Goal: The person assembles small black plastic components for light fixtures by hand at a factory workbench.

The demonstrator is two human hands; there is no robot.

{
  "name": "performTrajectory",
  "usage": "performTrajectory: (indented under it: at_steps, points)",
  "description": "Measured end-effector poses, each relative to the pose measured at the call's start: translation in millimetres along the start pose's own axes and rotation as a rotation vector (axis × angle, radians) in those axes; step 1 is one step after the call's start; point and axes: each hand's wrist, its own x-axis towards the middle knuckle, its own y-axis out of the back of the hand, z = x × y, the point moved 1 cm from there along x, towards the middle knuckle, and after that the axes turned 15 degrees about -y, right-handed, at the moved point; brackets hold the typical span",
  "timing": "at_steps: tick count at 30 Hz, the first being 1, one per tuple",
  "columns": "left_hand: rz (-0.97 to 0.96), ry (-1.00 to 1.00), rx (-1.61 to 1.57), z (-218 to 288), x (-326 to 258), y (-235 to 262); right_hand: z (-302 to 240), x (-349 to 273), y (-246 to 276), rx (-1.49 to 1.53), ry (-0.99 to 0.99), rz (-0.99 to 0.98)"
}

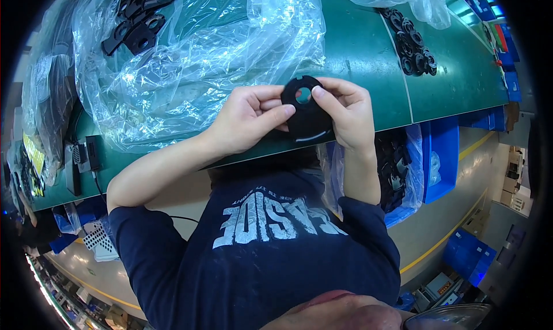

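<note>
Between both hands I hold a flat black part (308, 119) with a round hole near its top end and a curved light line near its lower edge. My left hand (249, 114) pinches its left side, thumb on the face. My right hand (348, 111) grips the upper right, its thumb beside the hole. The part is held up over the near edge of the green table (363, 59). Behind my left hand a clear plastic sheet (190, 93) lies crumpled on the table.
Several black parts (141, 33) lie on the plastic at the far left. Black rings (412, 44) are heaped at the right. Below the table edge are a lined bin of black parts (394, 174) and a blue bin (443, 163). A small black device (86, 154) with a cable sits left.
</note>
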Motion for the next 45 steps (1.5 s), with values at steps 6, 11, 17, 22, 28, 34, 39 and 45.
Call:
performTrajectory:
  at_steps: [6, 11, 17, 22, 28, 34, 39, 45]
  points:
    - [-0.006, -0.016, -0.001, -2, -1, -1, 2, 2, -3, -0.050, 0.086, 0.027]
    - [0.048, -0.046, 0.000, 4, 2, 2, 4, -7, -10, -0.167, 0.076, -0.079]
    - [-0.071, 0.010, 0.023, 2, -3, -2, -3, 3, 2, -0.090, 0.089, 0.060]
    - [-0.040, 0.020, -0.018, 0, -3, -2, 2, 1, 2, -0.093, 0.164, 0.045]
    - [0.015, -0.001, -0.016, 2, -1, -2, 0, -2, -3, -0.011, 0.079, 0.005]
    - [-0.011, 0.018, -0.034, 1, -1, -3, 7, 2, -2, -0.029, 0.129, 0.047]
    - [0.075, 0.008, -0.065, -1, -2, -5, 10, -8, -4, -0.051, 0.125, -0.070]
    - [0.092, 0.030, -0.124, 4, 0, -4, 8, -13, 1, 0.001, 0.071, -0.107]
